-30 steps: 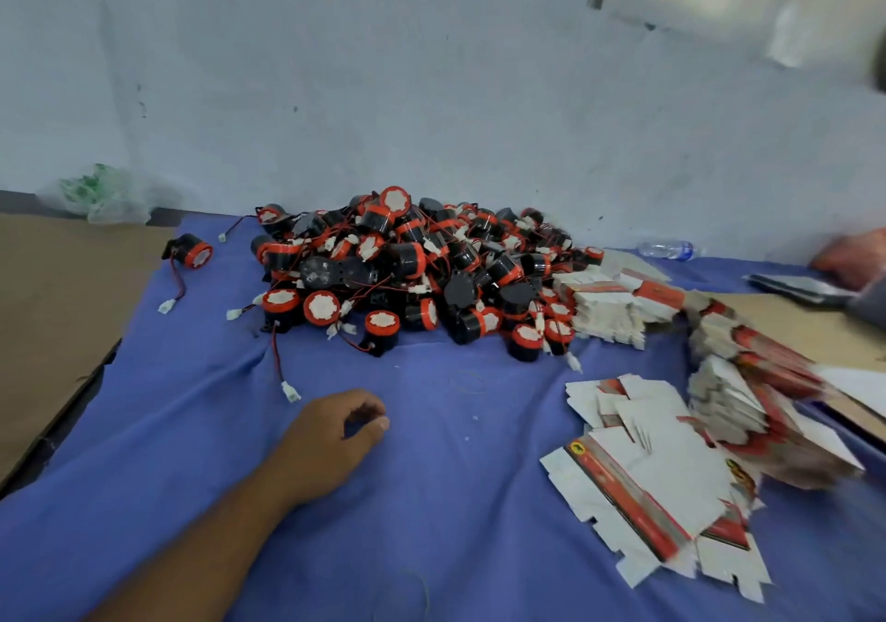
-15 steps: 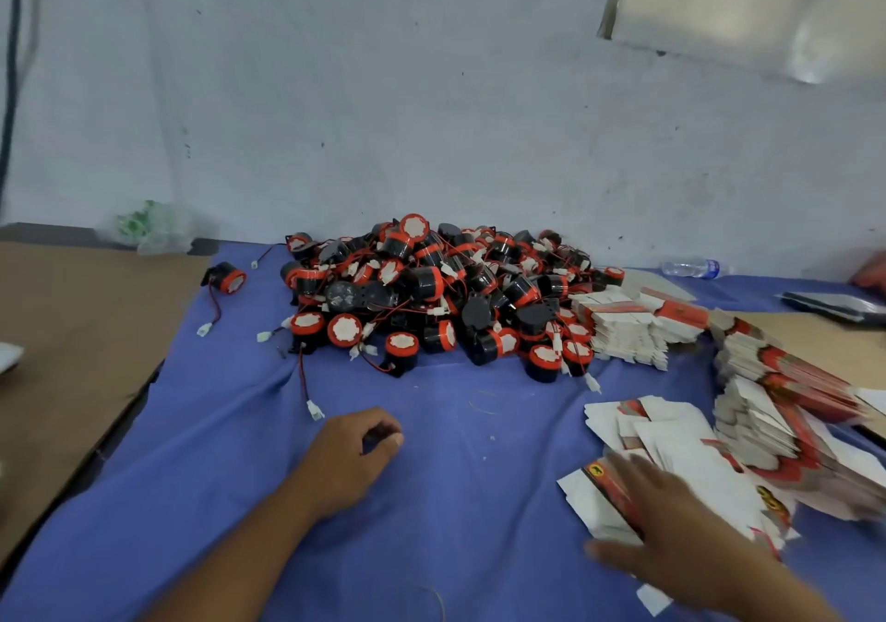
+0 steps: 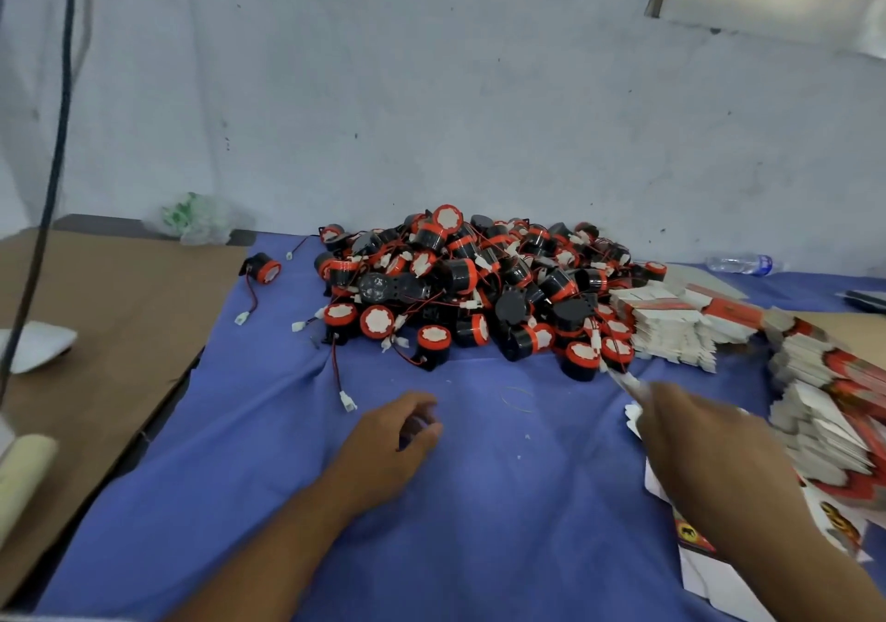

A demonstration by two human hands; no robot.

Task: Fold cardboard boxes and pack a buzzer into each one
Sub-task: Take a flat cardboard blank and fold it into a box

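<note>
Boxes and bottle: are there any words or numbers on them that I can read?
No text can be read.
Flat box: yellow and black print on its red band, too blurred to read.
Water bottle: blue label, too small to read.
Buzzers: white tops, no words to be seen.

Two hands (image 3: pixel 388 444), one bottle (image 3: pixel 740 264) — buzzers (image 3: pixel 479 286) past counting

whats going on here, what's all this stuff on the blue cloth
A person is at a table set up for packing buzzers into cardboard boxes. A pile of black and red buzzers sits at the back of the blue cloth, with stacks of flat boxes to its right. The left hand rests loosely curled on the cloth, holding nothing. The right hand reaches over some loose flat boxes; it is too blurred to show a grip.
</note>
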